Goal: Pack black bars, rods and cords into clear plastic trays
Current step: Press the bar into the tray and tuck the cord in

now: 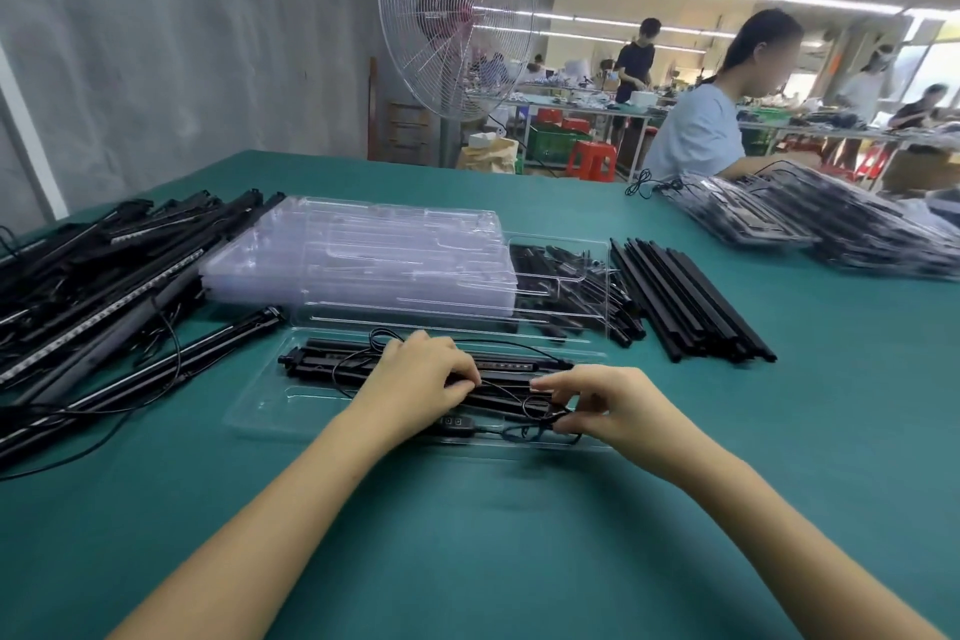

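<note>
Near on the desk: tray close, so I reach it.
Left hand: grips the bars so they stay.
Right hand: pinches the cord to tuck it in.

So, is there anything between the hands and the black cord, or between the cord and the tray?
Nothing visible. The left hand and right hand both hold the cord, which lies over the black bars inside the open clear tray.

Tray: clear plastic, lying flat, near edge.
Bars: black, laid lengthwise inside the tray.
Cord: thin, black, looped over the bars.
</note>
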